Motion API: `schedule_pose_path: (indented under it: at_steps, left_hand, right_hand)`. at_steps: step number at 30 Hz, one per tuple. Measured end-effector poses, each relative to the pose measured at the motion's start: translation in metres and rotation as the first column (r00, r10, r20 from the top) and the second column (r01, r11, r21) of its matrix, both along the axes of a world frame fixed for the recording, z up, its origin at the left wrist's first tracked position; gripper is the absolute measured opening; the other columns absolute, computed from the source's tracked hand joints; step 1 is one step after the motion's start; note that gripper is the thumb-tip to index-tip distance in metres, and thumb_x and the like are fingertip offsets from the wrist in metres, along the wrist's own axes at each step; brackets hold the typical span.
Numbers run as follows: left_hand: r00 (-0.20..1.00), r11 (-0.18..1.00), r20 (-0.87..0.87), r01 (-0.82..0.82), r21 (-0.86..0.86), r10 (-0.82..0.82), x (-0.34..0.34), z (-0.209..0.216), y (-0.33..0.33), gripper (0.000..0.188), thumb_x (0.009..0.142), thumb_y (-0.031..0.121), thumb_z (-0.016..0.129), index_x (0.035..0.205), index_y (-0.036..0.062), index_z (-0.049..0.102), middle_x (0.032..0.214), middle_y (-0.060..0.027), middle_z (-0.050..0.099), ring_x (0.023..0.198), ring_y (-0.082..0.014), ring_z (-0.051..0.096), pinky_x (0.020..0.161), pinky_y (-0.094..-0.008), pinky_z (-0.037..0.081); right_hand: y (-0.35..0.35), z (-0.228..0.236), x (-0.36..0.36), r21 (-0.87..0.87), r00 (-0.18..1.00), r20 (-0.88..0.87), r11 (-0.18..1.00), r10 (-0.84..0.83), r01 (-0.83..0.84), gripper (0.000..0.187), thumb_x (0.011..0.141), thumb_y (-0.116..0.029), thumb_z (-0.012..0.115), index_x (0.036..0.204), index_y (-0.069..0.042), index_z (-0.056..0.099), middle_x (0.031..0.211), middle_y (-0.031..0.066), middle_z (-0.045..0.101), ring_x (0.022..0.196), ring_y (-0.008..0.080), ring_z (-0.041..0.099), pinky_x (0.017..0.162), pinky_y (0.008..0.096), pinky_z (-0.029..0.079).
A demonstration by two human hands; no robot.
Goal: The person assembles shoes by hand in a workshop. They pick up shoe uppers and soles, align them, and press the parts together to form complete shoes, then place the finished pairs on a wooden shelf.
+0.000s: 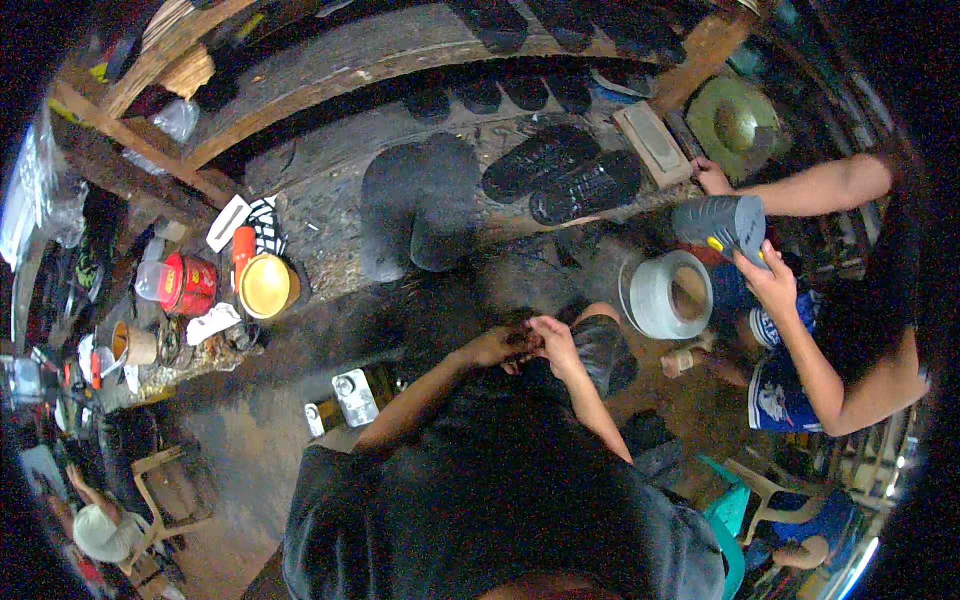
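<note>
My left hand (492,347) and my right hand (553,343) meet in front of my dark shirt, below the front edge of the workbench (325,225). Their fingers are bent and pinched together, fingertips close to touching. Anything held between them is too small and dark to make out. Beyond my hands, two broad dark-grey sole-shaped sheets (420,205) lie on the bench. To their right rests a pair of black patterned footwear soles (540,165), side by side at a slant.
At right, a co-worker's hand (770,280) holds a grey sole-like piece (715,220); their other hand (710,175) is by a beige block (653,143). A whitish round tub (675,295) stands nearer. Left are a yellow cup (267,287), red container (188,285) and metal tin (355,397).
</note>
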State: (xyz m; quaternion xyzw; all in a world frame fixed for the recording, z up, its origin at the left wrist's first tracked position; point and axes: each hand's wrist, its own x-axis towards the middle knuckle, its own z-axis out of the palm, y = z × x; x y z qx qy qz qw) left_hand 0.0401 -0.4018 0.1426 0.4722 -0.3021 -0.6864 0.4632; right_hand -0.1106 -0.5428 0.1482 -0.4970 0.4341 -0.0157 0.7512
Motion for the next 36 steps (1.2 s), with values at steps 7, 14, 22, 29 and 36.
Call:
schedule_pose_path:
  at_steps: [7,14,22,29,36]
  left_hand:
    - [1.000,1.000,0.007,0.003,0.001,-0.003,-0.002,-0.009,-0.001,0.060,0.103,0.046,0.064,0.151,0.0136,0.050,0.104,-0.0054,0.067,0.082,-0.0159,0.068,0.068,-0.0329,0.063]
    - [0.604,0.912,0.723,-0.017,-0.409,0.336,-0.001,0.046,0.014,0.036,0.102,0.025,0.063,0.133,0.0083,0.062,0.110,-0.0176,0.070,0.084,-0.0374,0.070,0.080,-0.0460,0.059]
    - [-0.407,0.527,0.622,-0.331,-0.783,0.668,0.082,0.160,0.063,0.063,0.082,0.016,0.082,0.138,0.0061,0.057,0.136,-0.0210,0.059,0.123,-0.0410,0.055,0.103,-0.0529,0.041]
    - [-0.249,0.751,0.915,-0.522,-0.404,0.319,0.138,0.150,0.087,0.092,0.076,0.027,0.088,0.154,0.0072,0.042,0.153,-0.0275,0.041,0.139,-0.0471,0.038,0.117,-0.0583,0.031]
    - [-0.362,0.641,0.817,-0.507,-0.577,0.449,0.142,0.140,0.108,0.082,0.076,0.022,0.086,0.148,0.0033,0.048,0.149,-0.0280,0.046,0.133,-0.0477,0.045,0.115,-0.0556,0.037]
  right_hand:
    - [0.002,-0.011,-0.001,-0.062,0.997,-0.035,0.996,-0.067,0.065,0.017,0.104,-0.026,0.064,0.108,-0.012,0.072,0.098,-0.0046,0.068,0.089,0.0116,0.060,0.070,0.0314,0.047]
    - [0.002,0.000,-0.003,-0.118,0.999,0.028,0.993,-0.015,0.019,0.018,0.105,-0.022,0.061,0.106,-0.008,0.072,0.089,-0.0022,0.066,0.079,0.0116,0.059,0.061,0.0274,0.044]
    - [0.001,0.006,0.000,0.055,0.999,0.052,0.998,0.004,-0.007,0.023,0.106,-0.027,0.061,0.107,-0.005,0.068,0.077,0.0017,0.063,0.066,0.0141,0.060,0.058,0.0312,0.053]
    - [0.004,0.010,0.005,0.031,1.000,-0.010,0.999,0.008,-0.008,0.027,0.106,-0.030,0.062,0.111,-0.004,0.066,0.080,0.0055,0.065,0.068,0.0169,0.063,0.060,0.0346,0.057]
    - [0.000,0.008,-0.001,0.054,1.000,-0.004,0.998,0.015,-0.015,0.025,0.107,-0.029,0.060,0.112,-0.006,0.066,0.082,0.0062,0.066,0.069,0.0172,0.063,0.062,0.0344,0.058]
